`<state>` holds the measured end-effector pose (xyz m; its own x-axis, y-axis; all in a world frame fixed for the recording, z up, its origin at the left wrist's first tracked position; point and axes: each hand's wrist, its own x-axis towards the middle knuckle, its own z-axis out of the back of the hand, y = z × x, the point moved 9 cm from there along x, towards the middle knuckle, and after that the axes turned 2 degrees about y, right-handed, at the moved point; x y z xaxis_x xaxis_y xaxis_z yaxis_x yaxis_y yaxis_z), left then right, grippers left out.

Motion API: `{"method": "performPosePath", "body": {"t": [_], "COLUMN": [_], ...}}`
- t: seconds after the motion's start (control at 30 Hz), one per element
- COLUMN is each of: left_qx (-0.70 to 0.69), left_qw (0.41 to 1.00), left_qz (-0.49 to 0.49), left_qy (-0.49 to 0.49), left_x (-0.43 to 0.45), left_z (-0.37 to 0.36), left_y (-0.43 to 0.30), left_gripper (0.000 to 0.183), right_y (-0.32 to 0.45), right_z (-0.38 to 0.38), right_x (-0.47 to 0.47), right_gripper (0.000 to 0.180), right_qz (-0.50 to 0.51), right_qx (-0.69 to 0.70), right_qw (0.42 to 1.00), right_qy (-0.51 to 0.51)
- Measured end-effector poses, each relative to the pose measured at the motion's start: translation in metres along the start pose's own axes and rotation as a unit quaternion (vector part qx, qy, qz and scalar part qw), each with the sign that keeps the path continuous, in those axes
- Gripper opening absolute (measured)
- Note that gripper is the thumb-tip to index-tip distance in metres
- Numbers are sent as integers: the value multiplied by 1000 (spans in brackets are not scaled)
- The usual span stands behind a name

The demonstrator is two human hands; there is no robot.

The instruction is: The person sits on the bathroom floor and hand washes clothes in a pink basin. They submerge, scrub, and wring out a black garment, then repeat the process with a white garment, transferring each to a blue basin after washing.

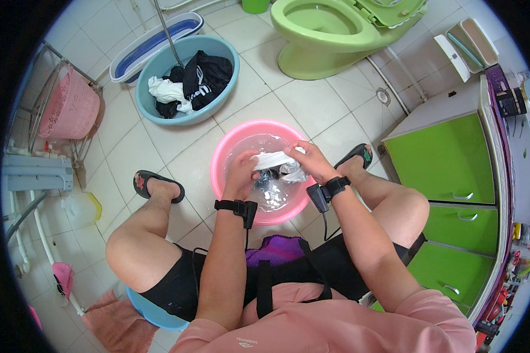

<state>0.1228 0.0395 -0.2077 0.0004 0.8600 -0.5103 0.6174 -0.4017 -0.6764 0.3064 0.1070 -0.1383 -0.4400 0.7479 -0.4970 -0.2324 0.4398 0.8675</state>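
Note:
A white cloth item (pixel 271 160) is stretched between my two hands, above the water in a pink plastic basin (pixel 217 170). My left hand (pixel 241 173) grips its left end near the basin's left side. At the other end, my right hand (pixel 308 159) pinches the fabric, and a bunched part of the cloth hangs below the fingers. Something dark (pixel 267 176) lies in the cloudy water under the cloth; its kind cannot be made out. Both wrists wear black straps with small devices and cables.
A blue basin (pixel 142 99) with black and white clothes stands at the far left, beside a collapsible tub (pixel 159 44). Beyond is a green toilet (pixel 309 57). Green cabinets (pixel 441 159) line the right. My slippered feet flank the pink basin. A pink basket (pixel 70 106) sits left.

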Motion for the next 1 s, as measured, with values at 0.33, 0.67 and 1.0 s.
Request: {"method": "performPosePath", "body": {"t": [0.33,0.67,1.0], "left_qx": [43,239,-8], "left_qw": [992,955,996], "left_qz": [-53,-172,-87], "left_qy": [107,-25,35], "left_x": [-15,0,-17], "left_z": [-35,-7,-23], "left_y": [-18,-33,-43], "left_gripper": [33,31,32], "right_y": [-7,-27,-15], "right_z": [-4,40,10], "right_x": [-3,12,6], "right_gripper": [42,24,24], "right_qz": [-54,24,20], "right_qx": [61,-197,-19], "right_qw": [993,970,1000], "right_qy": [81,-139,2]}}
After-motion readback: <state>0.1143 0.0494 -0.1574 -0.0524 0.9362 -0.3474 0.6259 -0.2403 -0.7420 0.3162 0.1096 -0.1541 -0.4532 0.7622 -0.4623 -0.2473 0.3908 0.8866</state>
